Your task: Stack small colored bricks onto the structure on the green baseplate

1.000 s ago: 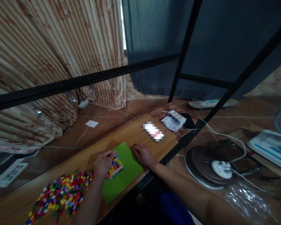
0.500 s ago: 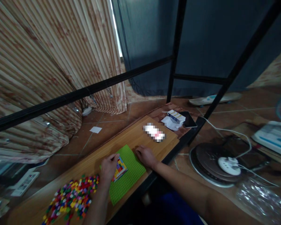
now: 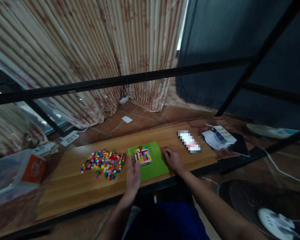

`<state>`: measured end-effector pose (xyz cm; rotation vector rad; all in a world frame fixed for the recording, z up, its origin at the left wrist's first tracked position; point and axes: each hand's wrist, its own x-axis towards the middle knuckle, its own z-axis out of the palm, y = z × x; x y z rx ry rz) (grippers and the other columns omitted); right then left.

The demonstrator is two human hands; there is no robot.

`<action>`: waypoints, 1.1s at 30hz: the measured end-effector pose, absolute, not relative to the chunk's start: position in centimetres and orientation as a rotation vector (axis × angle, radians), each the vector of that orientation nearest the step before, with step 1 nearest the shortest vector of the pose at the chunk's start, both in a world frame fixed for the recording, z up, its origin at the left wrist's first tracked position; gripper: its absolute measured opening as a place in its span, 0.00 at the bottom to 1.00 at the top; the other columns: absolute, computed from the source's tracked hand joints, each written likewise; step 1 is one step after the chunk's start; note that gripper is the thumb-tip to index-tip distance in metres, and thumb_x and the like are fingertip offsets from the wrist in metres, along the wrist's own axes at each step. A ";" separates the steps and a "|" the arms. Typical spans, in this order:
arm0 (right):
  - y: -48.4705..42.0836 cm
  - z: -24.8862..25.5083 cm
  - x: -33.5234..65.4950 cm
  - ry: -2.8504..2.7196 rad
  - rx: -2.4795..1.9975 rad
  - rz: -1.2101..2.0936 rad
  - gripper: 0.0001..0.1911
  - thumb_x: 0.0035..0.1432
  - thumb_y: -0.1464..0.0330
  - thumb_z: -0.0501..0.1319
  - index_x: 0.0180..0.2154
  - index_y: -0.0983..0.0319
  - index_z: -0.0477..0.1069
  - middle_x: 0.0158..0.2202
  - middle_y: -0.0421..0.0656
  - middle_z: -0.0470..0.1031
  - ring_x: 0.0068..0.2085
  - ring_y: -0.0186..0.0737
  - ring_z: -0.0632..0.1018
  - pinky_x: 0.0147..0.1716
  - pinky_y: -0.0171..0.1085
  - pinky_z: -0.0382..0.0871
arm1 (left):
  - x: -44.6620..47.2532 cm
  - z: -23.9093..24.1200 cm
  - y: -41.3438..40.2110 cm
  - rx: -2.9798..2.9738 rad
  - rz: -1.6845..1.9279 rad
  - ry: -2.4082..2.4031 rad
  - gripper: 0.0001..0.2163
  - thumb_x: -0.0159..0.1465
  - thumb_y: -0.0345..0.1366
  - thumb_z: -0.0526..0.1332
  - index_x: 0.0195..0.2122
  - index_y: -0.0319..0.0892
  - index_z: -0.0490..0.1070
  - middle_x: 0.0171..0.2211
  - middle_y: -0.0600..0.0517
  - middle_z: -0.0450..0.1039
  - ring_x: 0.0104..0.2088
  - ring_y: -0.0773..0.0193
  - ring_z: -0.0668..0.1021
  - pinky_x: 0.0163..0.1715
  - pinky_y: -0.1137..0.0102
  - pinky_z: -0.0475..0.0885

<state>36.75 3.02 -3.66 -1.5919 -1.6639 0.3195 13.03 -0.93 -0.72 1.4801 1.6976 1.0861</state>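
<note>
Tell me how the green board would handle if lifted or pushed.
Being thin and flat, the green board should slide rather than tip, and may flex a little. The brick block sits off-centre toward its far left, so that corner would probably feel heavier.

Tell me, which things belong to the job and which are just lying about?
Likely job things:
green studded baseplate
multicoloured brick square on it
loose pile of multicoloured bricks

Likely just lying about:
bright, pixelated rectangle
white, blue and yellow box
black flat slab
white rectangular paper on the floor
</note>
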 end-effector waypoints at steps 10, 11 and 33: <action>1.8 -0.7 33.9 -1.631 -1.456 0.409 0.19 0.63 0.57 0.53 0.37 0.62 0.76 0.36 0.50 0.78 0.36 0.46 0.78 0.36 0.42 0.71 | 15.7 -1.9 -0.5 1.276 1.184 1.284 0.23 0.69 0.46 0.50 0.63 0.45 0.59 0.64 0.44 0.65 0.63 0.58 0.69 0.64 0.59 0.62; 1.5 -0.1 32.8 -1.659 -1.424 0.420 0.19 0.64 0.57 0.53 0.37 0.62 0.76 0.36 0.50 0.78 0.37 0.45 0.78 0.37 0.42 0.71 | 15.6 -2.0 -0.6 1.263 1.189 1.257 0.22 0.69 0.46 0.50 0.63 0.45 0.60 0.63 0.45 0.65 0.63 0.58 0.69 0.64 0.59 0.63; 6.8 -0.8 11.8 -2.301 -1.386 0.319 0.09 0.61 0.72 0.58 0.38 0.60 0.77 0.41 0.50 0.72 0.46 0.48 0.69 0.49 0.45 0.63 | -6.0 -1.0 -4.5 1.714 1.100 2.120 0.15 0.67 0.37 0.52 0.51 0.43 0.71 0.52 0.44 0.74 0.55 0.58 0.74 0.58 0.63 0.68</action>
